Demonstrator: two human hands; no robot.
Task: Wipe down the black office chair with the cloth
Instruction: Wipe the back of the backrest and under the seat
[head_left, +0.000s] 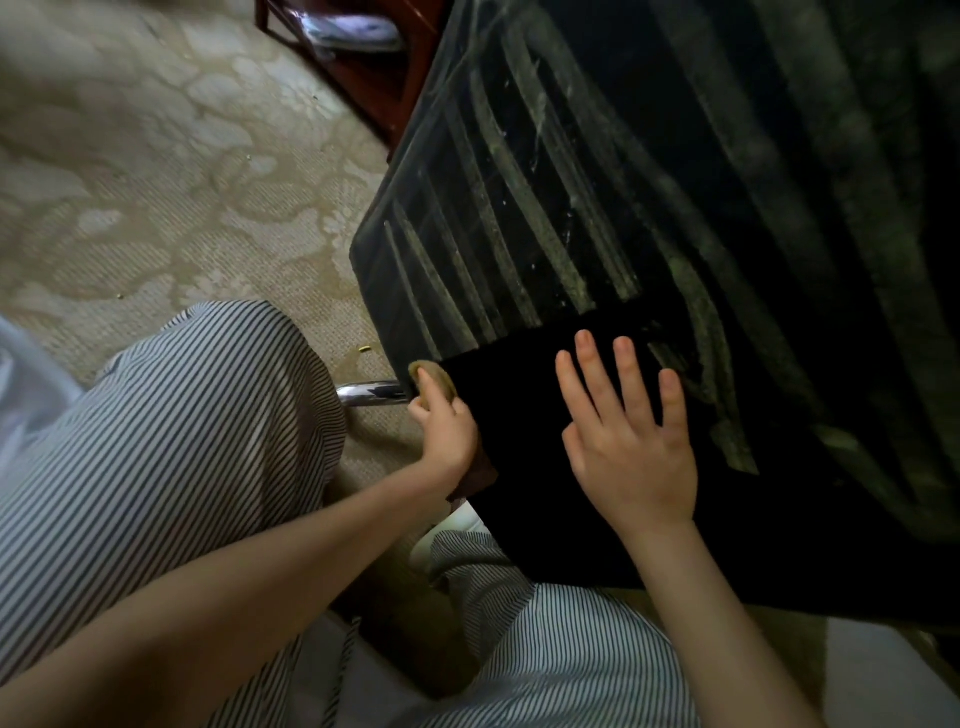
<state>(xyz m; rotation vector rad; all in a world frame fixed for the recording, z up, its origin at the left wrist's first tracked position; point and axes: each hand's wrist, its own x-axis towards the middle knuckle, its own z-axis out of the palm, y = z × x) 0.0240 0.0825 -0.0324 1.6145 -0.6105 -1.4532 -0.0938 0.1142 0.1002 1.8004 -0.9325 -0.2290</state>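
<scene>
Tan crumpled cloth (430, 381), pinched in my left grip (448, 435) at the dusty black office chair's (779, 270) left edge; right grip (631, 441) spread flat; unwiped streaks (524, 208) lie ahead, rightwards.

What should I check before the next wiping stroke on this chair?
1. Cloth in grip: ok. The left hand holds it at the chair's edge.
2. Chair braced: ok. The right hand lies flat on it, fingers spread.
3. Patch around the hands clean: ok. It shows plain black.
4. Rest of the surface clean: not ok. Dust streaks cover the area beyond the hands.
5. Cloth fit for another pass: cannot tell. The hand hides most of it.
6. Chrome tube by the left hand wiped: cannot tell.
</scene>
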